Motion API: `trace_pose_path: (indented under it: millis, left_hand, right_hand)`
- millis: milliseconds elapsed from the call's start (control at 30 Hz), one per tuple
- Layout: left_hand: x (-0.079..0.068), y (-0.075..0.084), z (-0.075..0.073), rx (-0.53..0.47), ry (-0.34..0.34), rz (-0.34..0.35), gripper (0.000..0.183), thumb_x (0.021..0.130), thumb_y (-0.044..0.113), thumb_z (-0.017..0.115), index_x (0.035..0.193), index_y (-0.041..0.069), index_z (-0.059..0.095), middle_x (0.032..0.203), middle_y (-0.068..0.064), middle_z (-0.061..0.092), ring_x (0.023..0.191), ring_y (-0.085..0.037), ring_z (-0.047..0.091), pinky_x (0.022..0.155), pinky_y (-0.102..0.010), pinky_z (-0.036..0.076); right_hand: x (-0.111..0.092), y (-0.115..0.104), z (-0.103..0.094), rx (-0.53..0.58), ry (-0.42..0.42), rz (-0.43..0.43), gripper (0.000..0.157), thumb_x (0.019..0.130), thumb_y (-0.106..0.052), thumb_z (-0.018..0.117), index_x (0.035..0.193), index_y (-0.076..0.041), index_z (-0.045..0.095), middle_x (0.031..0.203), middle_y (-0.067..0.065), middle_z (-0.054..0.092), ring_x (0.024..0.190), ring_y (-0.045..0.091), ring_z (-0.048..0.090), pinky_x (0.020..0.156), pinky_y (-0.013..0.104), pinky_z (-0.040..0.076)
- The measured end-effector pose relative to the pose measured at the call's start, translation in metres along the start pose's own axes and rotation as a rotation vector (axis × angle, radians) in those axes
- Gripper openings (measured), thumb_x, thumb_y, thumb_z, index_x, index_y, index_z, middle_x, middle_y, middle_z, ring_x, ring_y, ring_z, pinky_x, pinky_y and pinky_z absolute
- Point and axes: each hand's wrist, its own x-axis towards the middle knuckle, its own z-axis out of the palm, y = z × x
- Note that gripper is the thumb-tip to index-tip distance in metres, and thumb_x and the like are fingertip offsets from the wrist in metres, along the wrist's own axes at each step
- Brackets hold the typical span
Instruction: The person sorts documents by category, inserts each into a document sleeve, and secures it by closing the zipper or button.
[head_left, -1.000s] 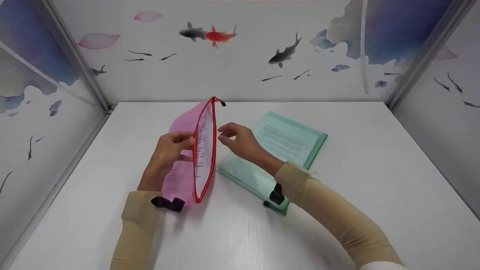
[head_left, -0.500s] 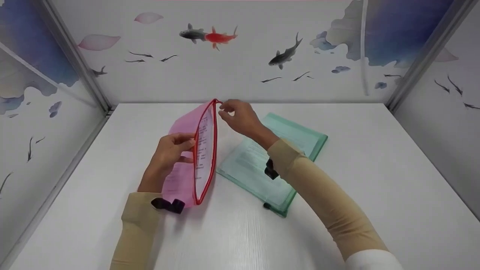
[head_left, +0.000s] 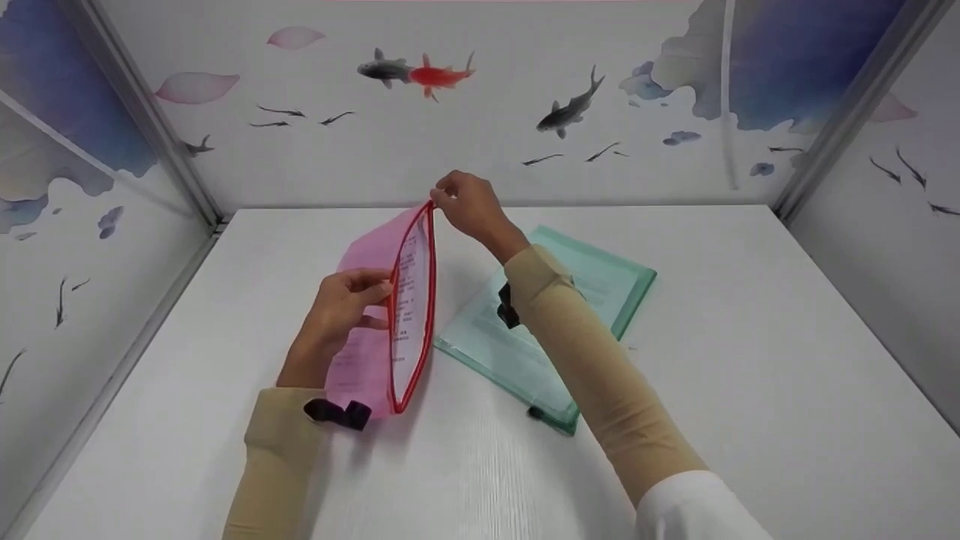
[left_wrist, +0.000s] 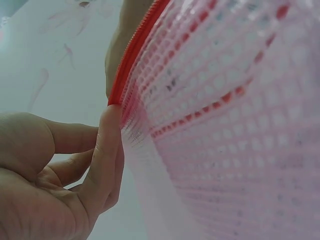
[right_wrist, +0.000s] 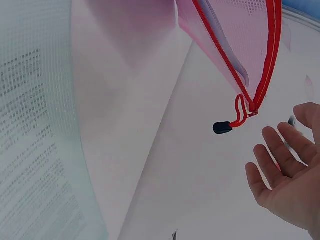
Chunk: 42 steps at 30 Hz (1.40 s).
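A pink mesh zipper pouch (head_left: 360,379) stands tilted on its edge, its mouth gaping toward the right. Inside shows a printed paper sheet (head_left: 407,322). My left hand (head_left: 337,307) pinches the near side of the mouth along the red zipper (left_wrist: 131,50) between thumb and fingers. At the far top corner of the pouch is my right hand (head_left: 476,208), fingers loosely bent. The right wrist view shows a black-tipped zipper pull (right_wrist: 222,127) dangling from that corner on a red cord, just apart from the right fingers. In the head view the hand hides this pull.
A green zipper pouch (head_left: 607,270) with printed paper inside lies flat to the right, partly under the right forearm. Its black pull tip (head_left: 535,412) rests near the front corner. White panels (head_left: 315,165) with painted fish enclose the white table (head_left: 750,360).
My right hand has moved up and away, from beside the pouch's mouth to its far top corner. The left hand keeps its pinch, and the pouch has hardly moved.
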Motion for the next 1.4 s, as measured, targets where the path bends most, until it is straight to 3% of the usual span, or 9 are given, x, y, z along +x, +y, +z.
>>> trace_pose_path:
  millis: [233, 467, 733, 933, 1100, 1233, 1400]
  left_hand:
    - [0.001, 0.001, 0.002, 0.028, -0.011, -0.005, 0.036, 0.099, 0.021, 0.062, 0.134, 0.01, 0.063, 0.125, -0.015, 0.063, 0.102, -0.029, 0.067, 0.076, -0.034, 0.063]
    - [0.0, -0.001, 0.004, 0.035, -0.032, -0.01, 0.034, 0.099, 0.019, 0.062, 0.132, 0.011, 0.065, 0.124, -0.014, 0.064, 0.102, -0.03, 0.067, 0.077, -0.036, 0.063]
    - [0.0, -0.002, 0.004, 0.096, -0.095, -0.008, 0.033, 0.099, 0.019, 0.062, 0.13, 0.01, 0.065, 0.122, -0.014, 0.065, 0.098, -0.03, 0.069, 0.074, -0.037, 0.064]
    - [-0.001, -0.002, 0.008, 0.124, -0.157, 0.006, 0.032, 0.098, 0.016, 0.062, 0.129, 0.008, 0.065, 0.124, -0.014, 0.064, 0.1, -0.029, 0.069, 0.071, -0.039, 0.064]
    - [-0.002, -0.004, 0.009, 0.141, -0.223, -0.01, 0.032, 0.098, 0.011, 0.061, 0.129, 0.005, 0.061, 0.121, -0.016, 0.062, 0.098, -0.026, 0.067, 0.068, -0.039, 0.064]
    - [0.0, -0.005, 0.013, 0.167, -0.249, -0.036, 0.033, 0.097, 0.008, 0.061, 0.129, 0.004, 0.06, 0.115, -0.017, 0.061, 0.094, -0.024, 0.065, 0.066, -0.038, 0.063]
    - [0.003, -0.009, 0.018, 0.211, -0.244, -0.082, 0.033, 0.096, 0.01, 0.062, 0.129, 0.008, 0.061, 0.114, -0.016, 0.061, 0.09, -0.024, 0.067, 0.067, -0.036, 0.063]
  right_hand:
    - [0.007, 0.007, 0.011, 0.061, -0.065, 0.073, 0.062, 0.105, -0.043, 0.046, 0.155, -0.008, 0.034, 0.157, 0.011, 0.043, 0.147, 0.028, 0.039, 0.12, 0.044, 0.037]
    - [0.009, 0.022, 0.021, 0.245, -0.08, 0.142, 0.063, 0.105, -0.047, 0.044, 0.151, -0.004, 0.041, 0.154, 0.013, 0.047, 0.145, 0.029, 0.043, 0.119, 0.044, 0.039]
    - [0.01, 0.019, 0.024, 0.426, -0.056, 0.222, 0.052, 0.103, -0.045, 0.052, 0.134, -0.005, 0.061, 0.132, 0.01, 0.064, 0.127, 0.024, 0.057, 0.113, 0.043, 0.045]
    - [0.01, 0.017, 0.023, 0.472, -0.018, 0.307, 0.044, 0.1, -0.04, 0.06, 0.127, -0.006, 0.066, 0.111, 0.006, 0.071, 0.103, 0.017, 0.066, 0.104, 0.036, 0.053]
    - [0.01, 0.015, 0.018, 0.504, -0.049, 0.345, 0.035, 0.097, -0.033, 0.066, 0.118, -0.005, 0.07, 0.096, 0.003, 0.07, 0.084, 0.013, 0.066, 0.088, 0.028, 0.058]
    - [0.011, 0.013, 0.013, 0.534, -0.08, 0.365, 0.033, 0.096, -0.028, 0.068, 0.118, -0.002, 0.068, 0.094, 0.005, 0.071, 0.08, 0.014, 0.07, 0.078, 0.028, 0.061]
    - [0.01, 0.01, 0.006, 0.503, -0.1, 0.402, 0.033, 0.096, -0.027, 0.069, 0.119, -0.004, 0.067, 0.102, 0.008, 0.071, 0.085, 0.018, 0.074, 0.081, 0.028, 0.062]
